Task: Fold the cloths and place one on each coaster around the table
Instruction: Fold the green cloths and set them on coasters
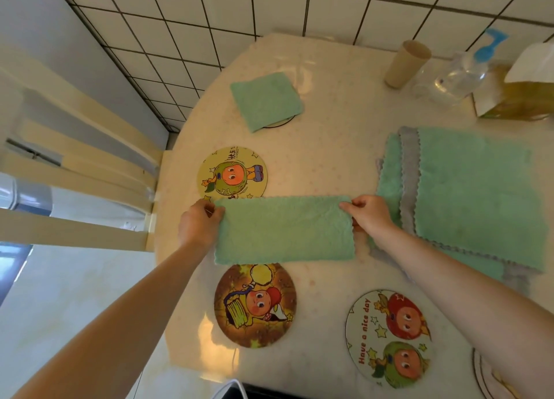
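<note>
Green cloth (284, 229): folded strip, held over table (329, 164)
L hand (199, 223): pinching left end
R hand (370, 214): pinching right end
Far coaster (284, 122): folded cloth (266, 100) on it

Place: a home dining corner — lived-in, not a workplace.
Table: a round table (329, 164) under a glossy, speckled cream cover.
Seating: a cream wooden chair (90, 146) pushed up to the table's left edge.
Floor: pale square tiles (227, 12) with dark grout.
Far right edge: tissue box (521, 96), clear pump bottle (458, 75), cardboard tube (406, 64).
Near edge: cartoon coasters (254, 305) — household things.
</note>
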A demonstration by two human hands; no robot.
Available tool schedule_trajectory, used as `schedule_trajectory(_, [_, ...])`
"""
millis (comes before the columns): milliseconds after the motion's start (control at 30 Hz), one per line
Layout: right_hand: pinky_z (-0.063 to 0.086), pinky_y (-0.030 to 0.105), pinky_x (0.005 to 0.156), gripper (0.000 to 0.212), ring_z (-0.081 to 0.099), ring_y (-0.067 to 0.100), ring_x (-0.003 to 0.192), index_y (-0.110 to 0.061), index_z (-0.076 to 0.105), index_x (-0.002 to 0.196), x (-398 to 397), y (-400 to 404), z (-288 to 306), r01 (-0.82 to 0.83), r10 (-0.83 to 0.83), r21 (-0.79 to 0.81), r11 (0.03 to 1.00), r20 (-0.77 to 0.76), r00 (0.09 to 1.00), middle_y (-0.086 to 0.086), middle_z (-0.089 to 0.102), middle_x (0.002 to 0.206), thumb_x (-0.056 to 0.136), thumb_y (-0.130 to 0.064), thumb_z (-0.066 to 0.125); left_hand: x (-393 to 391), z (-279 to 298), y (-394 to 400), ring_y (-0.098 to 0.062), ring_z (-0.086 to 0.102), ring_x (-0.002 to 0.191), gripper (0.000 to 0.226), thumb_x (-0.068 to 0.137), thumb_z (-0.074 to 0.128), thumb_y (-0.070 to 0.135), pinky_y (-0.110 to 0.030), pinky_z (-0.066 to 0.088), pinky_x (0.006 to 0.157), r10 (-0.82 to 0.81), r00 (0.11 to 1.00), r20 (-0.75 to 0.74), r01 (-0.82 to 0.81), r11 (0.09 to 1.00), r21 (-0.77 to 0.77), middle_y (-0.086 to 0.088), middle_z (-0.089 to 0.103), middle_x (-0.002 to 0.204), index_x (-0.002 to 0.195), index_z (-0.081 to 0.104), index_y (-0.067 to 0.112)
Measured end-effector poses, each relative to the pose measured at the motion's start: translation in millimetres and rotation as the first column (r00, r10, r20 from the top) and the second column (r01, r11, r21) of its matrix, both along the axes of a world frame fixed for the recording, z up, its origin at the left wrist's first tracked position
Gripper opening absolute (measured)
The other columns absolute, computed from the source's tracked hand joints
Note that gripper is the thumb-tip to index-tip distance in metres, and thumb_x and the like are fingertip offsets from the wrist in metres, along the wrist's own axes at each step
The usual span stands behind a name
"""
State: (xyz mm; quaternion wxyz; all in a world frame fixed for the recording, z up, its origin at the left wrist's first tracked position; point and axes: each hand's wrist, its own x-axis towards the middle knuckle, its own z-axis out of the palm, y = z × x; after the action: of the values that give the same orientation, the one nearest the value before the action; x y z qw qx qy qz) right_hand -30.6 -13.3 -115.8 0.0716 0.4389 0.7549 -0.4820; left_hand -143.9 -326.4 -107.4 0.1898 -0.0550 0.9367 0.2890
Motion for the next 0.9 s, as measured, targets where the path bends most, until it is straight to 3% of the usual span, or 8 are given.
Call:
schedule_trajectory(100, [0.057, 0.049, 0.071, 0.016, 0.066, 0.032, 0.076, -0.017, 0.058, 0.076, 1, -2, 7, 0.079, -0.080, -0.050, 0.996, -0.013, 0.997, 0.018, 0.068, 0.092, 0.084, -0.026, 0.069, 12, 9, 1, -0.031, 0.055, 0.095, 0.032, 0.092, 0.053, 0.029, -0.039, 0.045, 0.078, -0.027, 0.992, -0.121, 0.024, 0.999, -0.026, -0.011, 0.053, 0.115, 0.117, 0.051, 0.009])
schedule_trajectory(167, [0.055, 0.042, 0.078, 0.012, 0.064, 0.025, 0.084, -0.015, 0.058, 0.089, 11, -5, 18, 0.002, 0.003, 0.126, 0.992, -0.045, 0.999, 0.011, 0.066, 0.101, 0.086, -0.025, 0.065, 27, 13, 0, -0.032, 0.050, 0.104, 0.036, 0.091, 0.054, 0.021, -0.042, 0.044, 0.086, -0.172, 0.949, -0.265, 0.154, 0.984, -0.086, -0.012, 0.047, 0.122, 0.123, 0.047, 0.007])
schedule_trajectory(233, [0.049, 0.030, 0.078, 0.017, 0.059, 0.017, 0.088, -0.011, 0.057, 0.106, 29, -16, 34, -0.203, 0.234, 0.372, 0.906, -0.039, 0.972, 0.005, 0.059, 0.110, 0.090, -0.016, 0.059, 47, 17, -1, -0.031, 0.047, 0.110, 0.038, 0.088, 0.053, 0.018, -0.043, 0.045, 0.093, -0.376, 0.847, -0.376, 0.351, 0.926, -0.135, -0.012, 0.049, 0.123, 0.124, 0.049, 0.006])
schedule_trajectory(367, [0.045, 0.029, 0.098, 0.027, 0.056, 0.015, 0.108, -0.014, 0.059, 0.116, 67, -57, 53, -0.663, 0.735, 0.456, 0.594, 0.029, 0.677, -0.002, 0.052, 0.124, 0.091, -0.009, 0.052, 94, 9, 7, -0.029, 0.041, 0.130, 0.048, 0.088, 0.052, 0.026, -0.046, 0.041, 0.106, -0.753, 0.566, -0.337, 0.718, 0.651, -0.247, -0.006, 0.047, 0.139, 0.134, 0.047, 0.012])
schedule_trajectory(467, [0.030, 0.032, 0.112, 0.042, 0.039, 0.015, 0.130, -0.015, 0.047, 0.136, 85, -85, 44, -0.808, 0.866, 0.466, 0.361, 0.154, 0.475, -0.001, 0.044, 0.141, 0.094, -0.010, 0.047, 121, -4, 10, -0.028, 0.028, 0.142, 0.057, 0.092, 0.041, 0.038, -0.046, 0.030, 0.113, -0.879, 0.427, -0.212, 0.799, 0.477, -0.366, -0.001, 0.033, 0.153, 0.146, 0.035, 0.018])
schedule_trajectory(633, [0.002, 0.026, 0.112, 0.068, 0.012, 0.016, 0.144, -0.019, 0.018, 0.150, 98, -91, 40, -0.856, 0.832, 0.446, 0.263, 0.345, 0.435, -0.004, 0.016, 0.157, 0.090, 0.005, 0.043, 127, -16, -11, -0.027, 0.006, 0.146, 0.066, 0.091, 0.018, 0.052, -0.053, 0.018, 0.116, -0.886, 0.463, -0.024, 0.805, 0.432, -0.406, 0.005, 0.012, 0.159, 0.152, 0.015, 0.025])
schedule_trajectory(767, [0.010, 0.034, 0.116, 0.090, 0.007, 0.020, 0.145, -0.018, 0.012, 0.151, 106, -71, 40, -0.890, 0.827, 0.446, 0.094, 0.463, 0.320, 0.000, 0.008, 0.159, 0.077, 0.019, 0.048, 125, -19, -38, -0.025, -0.004, 0.146, 0.067, 0.092, 0.016, 0.060, -0.053, 0.010, 0.116, -0.859, 0.512, 0.014, 0.788, 0.463, -0.406, 0.010, 0.001, 0.160, 0.152, 0.003, 0.032])
schedule_trajectory(900, [0.010, 0.035, 0.117, 0.090, 0.005, 0.020, 0.146, -0.016, 0.007, 0.151, 115, -51, 43, -0.903, 0.840, 0.428, 0.050, 0.471, 0.270, 0.001, 0.005, 0.159, 0.079, 0.019, 0.048, 127, -18, -60, -0.016, -0.014, 0.146, 0.070, 0.090, 0.004, 0.066, -0.049, 0.003, 0.119, -0.814, 0.581, -0.006, 0.735, 0.527, -0.426, 0.012, -0.011, 0.158, 0.150, -0.009, 0.033])
